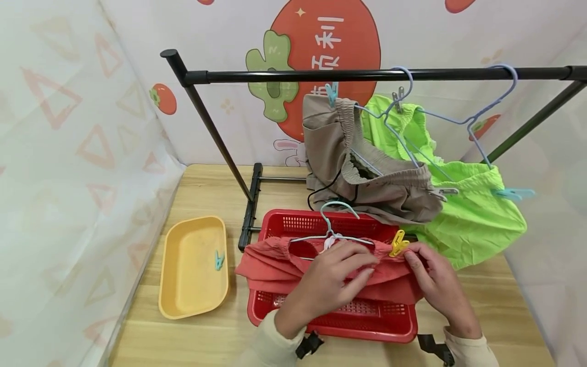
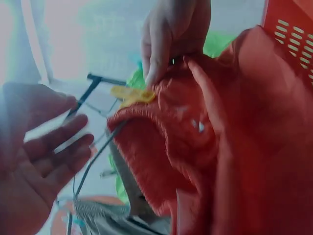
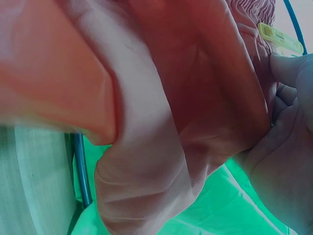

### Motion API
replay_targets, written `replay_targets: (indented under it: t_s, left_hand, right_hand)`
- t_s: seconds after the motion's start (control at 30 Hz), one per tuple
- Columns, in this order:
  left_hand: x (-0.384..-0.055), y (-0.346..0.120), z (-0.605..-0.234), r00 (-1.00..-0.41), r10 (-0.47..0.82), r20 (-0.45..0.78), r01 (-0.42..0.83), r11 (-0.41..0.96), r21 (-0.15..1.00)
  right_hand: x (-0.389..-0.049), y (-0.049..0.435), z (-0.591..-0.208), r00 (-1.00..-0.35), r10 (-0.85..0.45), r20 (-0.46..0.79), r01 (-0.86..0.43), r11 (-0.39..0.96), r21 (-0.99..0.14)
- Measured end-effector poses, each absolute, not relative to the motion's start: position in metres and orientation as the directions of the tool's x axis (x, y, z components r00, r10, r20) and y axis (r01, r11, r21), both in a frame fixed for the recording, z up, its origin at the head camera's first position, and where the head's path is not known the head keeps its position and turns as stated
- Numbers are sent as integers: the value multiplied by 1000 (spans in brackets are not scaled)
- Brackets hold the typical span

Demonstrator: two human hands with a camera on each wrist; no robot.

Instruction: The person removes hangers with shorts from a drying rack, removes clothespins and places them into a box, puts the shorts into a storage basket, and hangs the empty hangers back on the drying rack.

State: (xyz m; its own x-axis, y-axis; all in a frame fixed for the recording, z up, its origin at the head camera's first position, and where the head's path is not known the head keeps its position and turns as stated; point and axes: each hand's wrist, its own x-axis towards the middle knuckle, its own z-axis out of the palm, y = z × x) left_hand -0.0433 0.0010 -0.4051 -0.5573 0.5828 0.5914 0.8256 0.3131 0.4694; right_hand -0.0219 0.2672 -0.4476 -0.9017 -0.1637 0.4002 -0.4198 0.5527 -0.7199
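Red shorts (image 1: 270, 275) lie stretched over a red basket, their elastic waistband around the arms of a light blue hanger (image 1: 329, 224). A yellow clothespin (image 1: 399, 243) is clipped on the waistband's right side. Beside it, my right hand (image 1: 435, 280) pinches the waistband edge between thumb and fingers; in the left wrist view, that thumb is right at the clothespin (image 2: 132, 94). My left hand (image 1: 332, 280) hovers in front of the hanger's middle, covering part of the shorts. Its fingers are loosely spread with nothing between them, apart from the cloth in the left wrist view.
Behind the red basket (image 1: 332, 334), a black rack (image 1: 275, 76) carries grey-brown shorts (image 1: 325, 137) and bright green shorts (image 1: 477, 219) on blue hangers, with clothespins attached. To the left, a yellow tray (image 1: 190, 285) contains one light blue clothespin (image 1: 219, 260).
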Motion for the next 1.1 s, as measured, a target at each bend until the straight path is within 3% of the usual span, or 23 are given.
replay_targets:
  t_s: [0.4, 0.57, 1.1]
  left_hand:
    - [-67, 60, -391, -656, 622, 427, 750, 601, 277]
    - [-69, 70, -388, -648, 673, 357, 758, 617, 212]
    - [-72, 68, -388, -640, 670, 377, 766, 518, 380]
  right_hand:
    - [-23, 268, -450, -883, -176, 435, -457, 533, -712]
    - [-22, 269, -450, -885, -170, 433, -451, 540, -710]
    - [-24, 271, -452, -886, -175, 430, -452, 538, -712]
